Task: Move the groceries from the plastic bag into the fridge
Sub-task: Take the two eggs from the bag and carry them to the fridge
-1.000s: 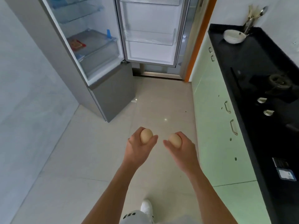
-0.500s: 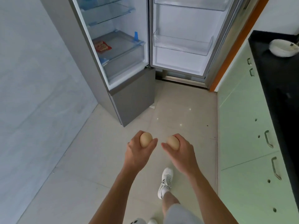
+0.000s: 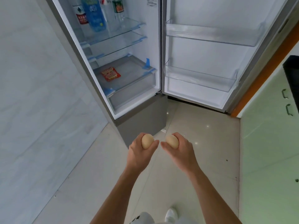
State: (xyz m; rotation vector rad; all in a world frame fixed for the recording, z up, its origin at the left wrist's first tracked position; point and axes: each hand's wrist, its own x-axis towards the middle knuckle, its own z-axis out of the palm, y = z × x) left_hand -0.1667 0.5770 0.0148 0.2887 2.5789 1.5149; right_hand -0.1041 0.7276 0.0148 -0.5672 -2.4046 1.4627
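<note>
My left hand (image 3: 140,153) grips a pale brown egg (image 3: 146,141), and my right hand (image 3: 180,150) grips a second egg (image 3: 172,141). Both hands are held side by side above the floor, in front of the fridge's grey lower section (image 3: 142,120). The fridge (image 3: 123,65) stands wide open. Its top glass shelf holds a blue bottle (image 3: 94,16) and other bottles. A red packet (image 3: 110,73) lies on the cover over the bottom drawer. The open door (image 3: 210,50) has two clear bins with nothing visible in them. No plastic bag is in view.
A pale marble wall (image 3: 37,94) runs along the left. Light green cabinets (image 3: 271,143) with dark handles line the right, under a black counter corner (image 3: 292,67). An orange door frame (image 3: 265,73) stands behind the fridge door. My white shoe (image 3: 171,215) is on the tiled floor.
I have stepped closer to the fridge, which now fills more of the view, with its upper shelves showing. Both hands keep their eggs in the same pose.
</note>
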